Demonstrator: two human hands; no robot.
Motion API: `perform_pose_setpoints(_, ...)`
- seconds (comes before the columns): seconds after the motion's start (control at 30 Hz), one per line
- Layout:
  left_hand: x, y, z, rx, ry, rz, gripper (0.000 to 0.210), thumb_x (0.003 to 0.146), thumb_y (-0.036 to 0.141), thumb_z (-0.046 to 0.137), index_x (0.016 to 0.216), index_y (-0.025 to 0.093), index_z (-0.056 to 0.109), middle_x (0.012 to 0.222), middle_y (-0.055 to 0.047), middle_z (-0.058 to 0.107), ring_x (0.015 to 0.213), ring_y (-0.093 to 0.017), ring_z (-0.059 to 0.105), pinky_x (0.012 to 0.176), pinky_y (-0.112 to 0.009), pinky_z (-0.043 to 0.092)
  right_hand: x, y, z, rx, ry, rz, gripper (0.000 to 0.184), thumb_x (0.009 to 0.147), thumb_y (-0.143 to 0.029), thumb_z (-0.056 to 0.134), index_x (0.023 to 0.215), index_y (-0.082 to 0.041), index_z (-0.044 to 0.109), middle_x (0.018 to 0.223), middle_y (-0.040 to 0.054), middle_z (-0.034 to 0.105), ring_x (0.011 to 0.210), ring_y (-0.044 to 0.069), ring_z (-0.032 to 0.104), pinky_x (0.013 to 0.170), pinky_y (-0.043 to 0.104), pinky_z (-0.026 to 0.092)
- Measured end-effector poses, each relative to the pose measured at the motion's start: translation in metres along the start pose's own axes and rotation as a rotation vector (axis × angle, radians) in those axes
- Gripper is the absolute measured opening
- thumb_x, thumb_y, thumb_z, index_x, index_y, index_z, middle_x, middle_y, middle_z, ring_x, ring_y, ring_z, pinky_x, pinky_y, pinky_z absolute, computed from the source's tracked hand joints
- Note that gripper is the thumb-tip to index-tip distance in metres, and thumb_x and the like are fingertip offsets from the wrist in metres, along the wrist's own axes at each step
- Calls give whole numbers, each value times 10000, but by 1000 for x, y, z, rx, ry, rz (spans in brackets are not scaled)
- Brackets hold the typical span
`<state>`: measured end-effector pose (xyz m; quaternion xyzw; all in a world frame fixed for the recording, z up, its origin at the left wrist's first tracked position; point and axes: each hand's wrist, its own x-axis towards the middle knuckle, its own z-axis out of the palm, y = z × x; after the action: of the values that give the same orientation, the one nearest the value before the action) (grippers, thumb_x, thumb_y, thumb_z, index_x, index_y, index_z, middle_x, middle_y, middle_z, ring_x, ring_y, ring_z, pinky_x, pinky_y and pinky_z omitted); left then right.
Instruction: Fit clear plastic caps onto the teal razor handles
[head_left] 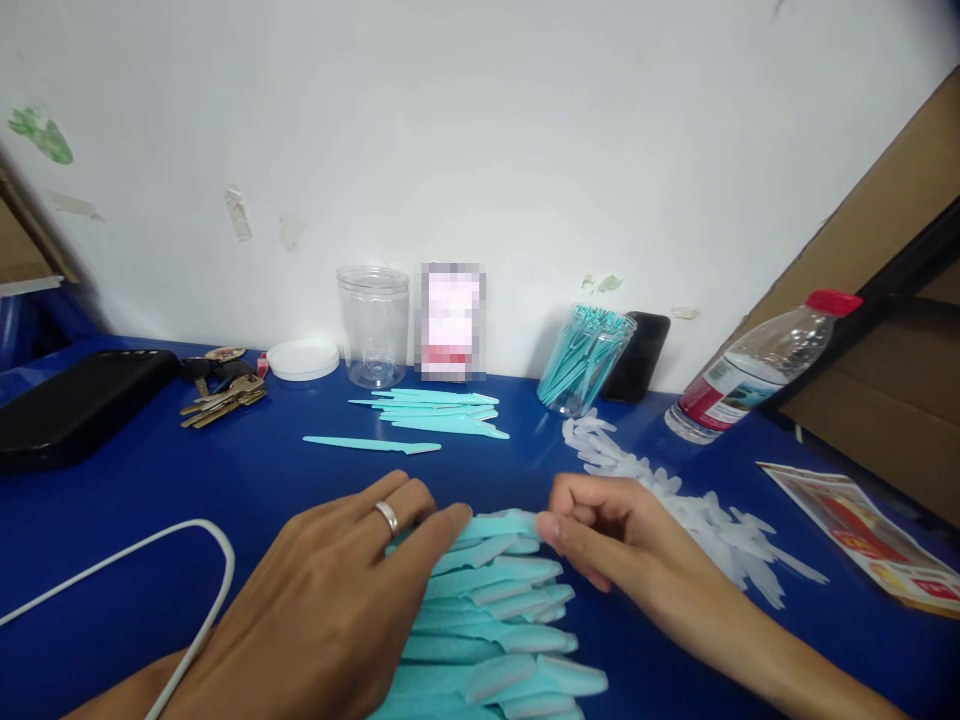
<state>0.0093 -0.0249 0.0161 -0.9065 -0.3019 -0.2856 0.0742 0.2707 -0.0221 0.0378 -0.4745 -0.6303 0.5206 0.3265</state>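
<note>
Several turquoise razors (517, 638) lay in a row nearest me, their blade ends to the right. Over the row's left part arched my left hand (337, 570) (a ring on one finger), half curled; how firmly it gripped, I could not tell. At the row's far right corner, my right hand (619, 525) was pinched nearly closed on the tip of the farthest razor (506, 525). Right of the row spread translucent white pieces (705, 520). Beyond the row lay a single razor (371, 444), then a smaller bunch (442, 412), and past those a clear jar (375, 330).
</note>
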Motion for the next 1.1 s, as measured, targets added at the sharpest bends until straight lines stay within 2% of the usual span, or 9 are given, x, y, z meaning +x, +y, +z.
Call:
perform_pose_setpoints(0.1, 5, -10, 2, -37, -7, -46, 383, 972, 8, 424, 1260, 219, 563, 995, -54, 670, 818, -225, 674, 719, -372, 573, 4, 5, -1, -130, 107, -53, 425, 931, -552, 717, 723, -199, 604, 569, -81, 371, 553, 111, 310, 529, 282, 223)
perform_pose_setpoints(0.23, 3, -16, 7, -93, -2, -109, 252, 1051, 115, 462, 1241, 218, 591, 1064, -56, 660, 935, -229, 660, 833, -388, 522, 8, 14, -2, -249, 131, -81, 339, 957, -493, 676, 816, -186, 701, 581, -76, 387, 565, 120, 335, 547, 286, 255)
perform_pose_setpoints(0.37, 4, -14, 6, -209, -24, -125, 213, 1052, 137, 455, 998, 213, 646, 890, -9, 635, 786, -182, 599, 755, -343, 455, 6, 15, -1, -306, 96, -132, 245, 946, -405, 690, 854, -186, 750, 581, -72, 415, 553, 117, 358, 541, 284, 274)
perform_pose_setpoints(0.43, 7, -16, 3, -227, 9, -121, 215, 1049, 157, 467, 961, 214, 655, 874, -6, 638, 780, -177, 592, 765, -340, 450, 4, 13, -1, -345, 108, -175, 231, 942, -404, 696, 912, -192, 785, 584, -71, 421, 549, 118, 359, 540, 282, 282)
perform_pose_setpoints(0.53, 11, -29, 3, -111, 54, -185, 225, 1066, 227, 457, 999, 212, 671, 926, -27, 668, 852, -195, 630, 784, -340, 477, 4, 12, -5, -403, 174, -220, 256, 963, -415, 662, 1000, -206, 805, 593, -69, 415, 549, 125, 369, 532, 278, 291)
perform_pose_setpoints(0.6, 13, -42, 5, 13, 14, -255, 283, 1069, 259, 419, 1018, 200, 691, 963, -59, 685, 898, -233, 646, 767, -364, 496, 5, 13, -10, -473, 270, -254, 256, 983, -395, 629, 974, -208, 804, 587, -64, 423, 545, 129, 395, 533, 277, 307)
perform_pose_setpoints(0.73, 13, -65, 10, 147, -86, -319, 362, 997, 238, 396, 1036, 154, 746, 1001, -148, 711, 933, -345, 636, 800, -495, 508, 11, 18, -22, -752, 404, -330, 227, 987, -317, 605, 961, -203, 799, 658, -17, 603, 586, 156, 526, 584, 297, 375)
perform_pose_setpoints(0.97, 9, -72, 17, 109, -154, -358, 327, 960, 249, 441, 1046, 206, 754, 987, -106, 742, 901, -301, 683, 759, -427, 546, 14, 19, -31, -1047, 423, -316, 272, 1013, -263, 531, 1048, -200, 794, 951, 71, 774, 797, 229, 711, 701, 337, 478)
perform_pose_setpoints(1.1, 10, -74, 15, 79, -128, -386, 308, 946, 232, 471, 1136, 220, 714, 1003, -86, 735, 951, -293, 686, 765, -392, 544, 14, 9, -47, -1283, 555, -158, 271, 988, -243, 554, 1071, -218, 811, 969, 73, 795, 809, 263, 720, 635, 344, 437)
